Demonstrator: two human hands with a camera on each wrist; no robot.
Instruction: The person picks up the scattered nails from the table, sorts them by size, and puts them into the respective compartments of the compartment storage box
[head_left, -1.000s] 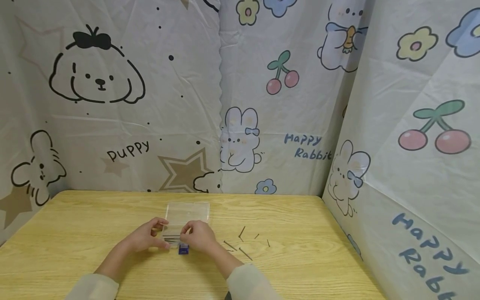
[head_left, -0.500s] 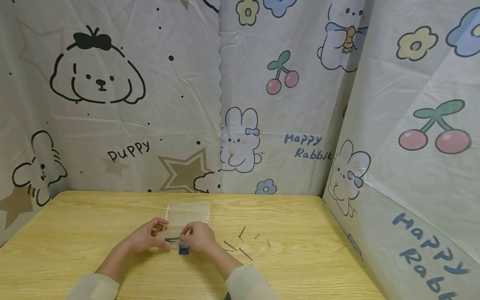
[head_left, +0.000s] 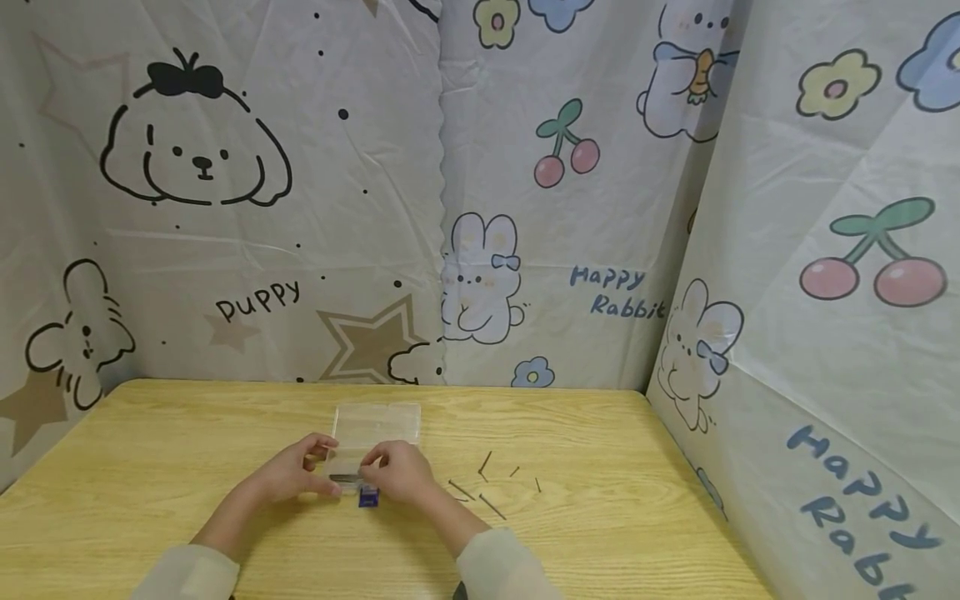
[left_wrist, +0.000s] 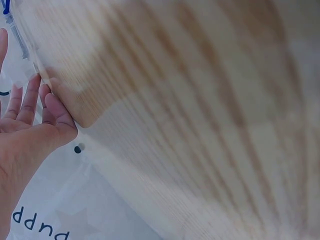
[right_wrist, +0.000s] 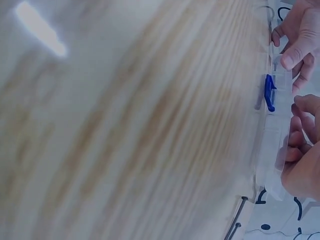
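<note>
A clear plastic box [head_left: 377, 423] lies with its lid tipped back, and a blue latch [right_wrist: 270, 92] hangs at its front. My left hand [head_left: 292, 472] grips the box's left end, thumb at the front edge and fingers farther back. Several dark nails [head_left: 345, 478] lie side by side in the front part of the box. Over the box's right half, my right hand [head_left: 397, 473] is bent down, thumb and forefinger pinched together at the right end of a nail. Its fingers hide that end and part of the box.
Several loose nails [head_left: 492, 507] are scattered on the wooden table [head_left: 600, 533] right of the box. Two of them also show low in the right wrist view. A printed cloth [head_left: 360, 208] hangs behind the table and along its right side.
The nail by my right fingertips has come down toward the others, which now look like one dark bundle. Both hands have stayed nearly in place.
</note>
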